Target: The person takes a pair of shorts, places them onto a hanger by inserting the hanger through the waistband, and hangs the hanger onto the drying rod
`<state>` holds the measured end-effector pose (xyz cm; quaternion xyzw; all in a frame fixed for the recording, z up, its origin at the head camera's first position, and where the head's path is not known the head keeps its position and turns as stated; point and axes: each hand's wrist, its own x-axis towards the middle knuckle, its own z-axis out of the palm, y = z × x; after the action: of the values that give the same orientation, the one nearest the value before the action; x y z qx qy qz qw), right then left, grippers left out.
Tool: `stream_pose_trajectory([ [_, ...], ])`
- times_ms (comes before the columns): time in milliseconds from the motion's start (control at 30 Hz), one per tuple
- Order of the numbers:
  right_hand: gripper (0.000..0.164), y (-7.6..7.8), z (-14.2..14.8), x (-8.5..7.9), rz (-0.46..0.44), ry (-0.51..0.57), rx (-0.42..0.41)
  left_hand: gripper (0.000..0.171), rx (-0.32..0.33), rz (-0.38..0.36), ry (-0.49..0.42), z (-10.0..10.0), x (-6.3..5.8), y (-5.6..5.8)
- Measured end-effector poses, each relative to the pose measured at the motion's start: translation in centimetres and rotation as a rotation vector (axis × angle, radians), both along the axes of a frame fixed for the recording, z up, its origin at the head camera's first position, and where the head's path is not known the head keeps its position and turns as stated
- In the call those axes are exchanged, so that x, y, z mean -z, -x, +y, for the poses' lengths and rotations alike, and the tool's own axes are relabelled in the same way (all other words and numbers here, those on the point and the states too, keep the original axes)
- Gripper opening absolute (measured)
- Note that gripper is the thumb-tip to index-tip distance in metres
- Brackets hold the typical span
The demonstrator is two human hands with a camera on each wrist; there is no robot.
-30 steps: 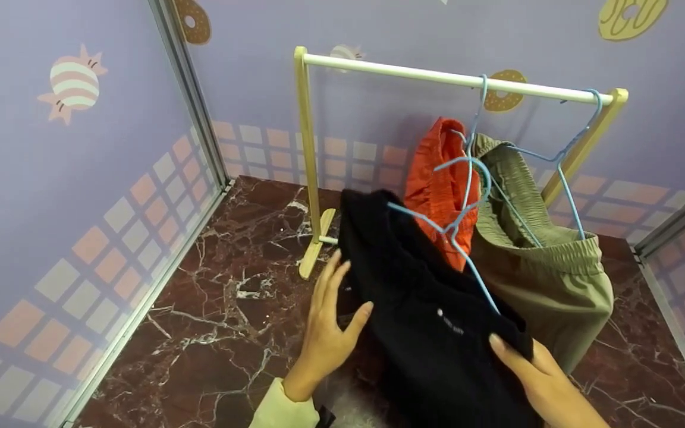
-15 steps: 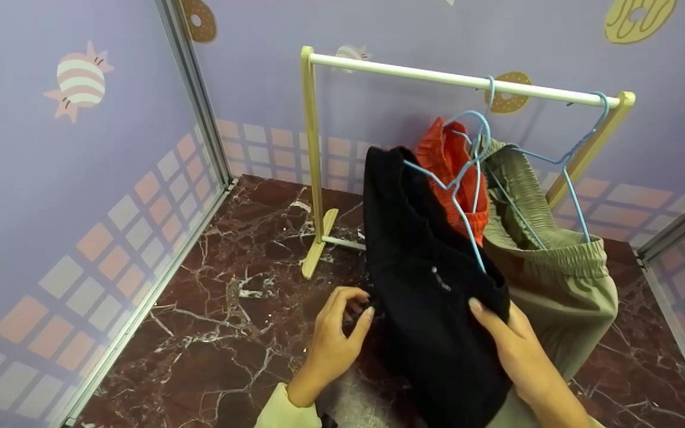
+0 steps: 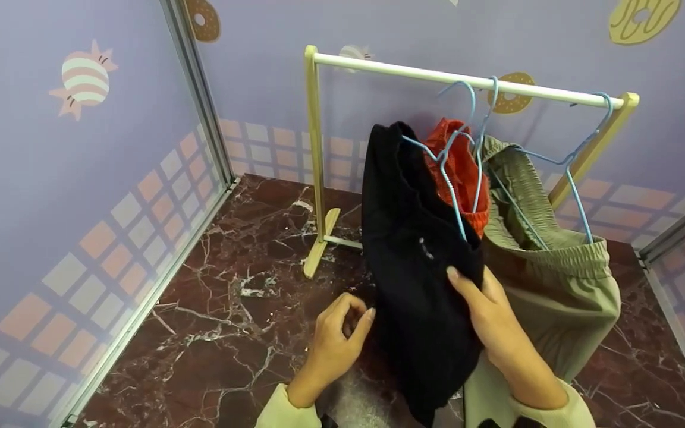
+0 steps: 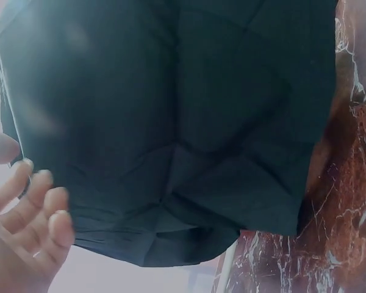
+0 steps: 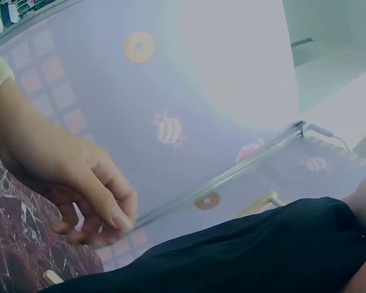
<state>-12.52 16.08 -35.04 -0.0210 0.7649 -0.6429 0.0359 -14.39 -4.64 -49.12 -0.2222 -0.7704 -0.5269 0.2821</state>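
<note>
Black trousers [image 3: 420,279] with a small pale mark near the waist hang on a light-blue hanger [image 3: 446,157]. My right hand [image 3: 494,315] grips their waistband side, thumb on the front and fingers behind. The hanger's hook is just below the rack's white rail [image 3: 402,70]; whether it touches is unclear. My left hand [image 3: 336,342] is beside the trousers' left edge, fingers loosely curled, with nothing seen between them. In the left wrist view, the left fingertips [image 4: 60,227] are close to the dark cloth [image 4: 171,122].
Behind the black trousers, an orange-red garment [image 3: 452,142] hangs on a blue hanger. Olive trousers [image 3: 562,285] hang at the rack's right end. A wooden upright [image 3: 314,148] carries the rail's left end. The floor [image 3: 217,333] is dark red marble, with patterned walls [image 3: 140,77] around.
My right hand has raised the black trousers and their hanger up and slightly left, toward the rail. The left hand's fingers, spread earlier, have curled in.
</note>
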Motion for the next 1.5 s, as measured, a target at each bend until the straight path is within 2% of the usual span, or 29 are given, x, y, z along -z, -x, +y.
stream_pose_trajectory([
  [167,0.043,1.2,-1.1,-0.3,0.023,0.026,-0.006,0.033,0.001,0.065,-0.013,0.1,-0.2,-0.2],
  [400,0.042,2.8,-2.4,-0.7,0.047,0.058,-0.018,0.045,-0.005,0.089,-0.030,0.0,-0.3,-0.3],
  [533,0.041,3.9,-3.1,-0.9,0.082,0.093,-0.032,0.046,-0.009,0.090,-0.019,-0.2,0.0,-0.3],
  [667,0.044,5.1,-3.8,-1.1,0.071,0.099,-0.030,0.047,0.001,0.091,-0.024,-0.2,0.1,-0.3],
  [1000,0.042,7.6,-5.6,-1.4,0.084,0.075,-0.012,0.048,0.031,0.060,-0.013,-0.3,0.3,-0.6],
  [1267,0.040,8.5,-6.9,-1.8,0.038,0.085,-0.016,0.048,0.037,0.068,-0.029,-0.5,0.6,-0.7],
  [1500,0.042,9.6,-7.6,-1.1,-0.018,0.081,-0.054,0.049,0.024,0.072,-0.021,-0.8,0.6,-0.7],
])
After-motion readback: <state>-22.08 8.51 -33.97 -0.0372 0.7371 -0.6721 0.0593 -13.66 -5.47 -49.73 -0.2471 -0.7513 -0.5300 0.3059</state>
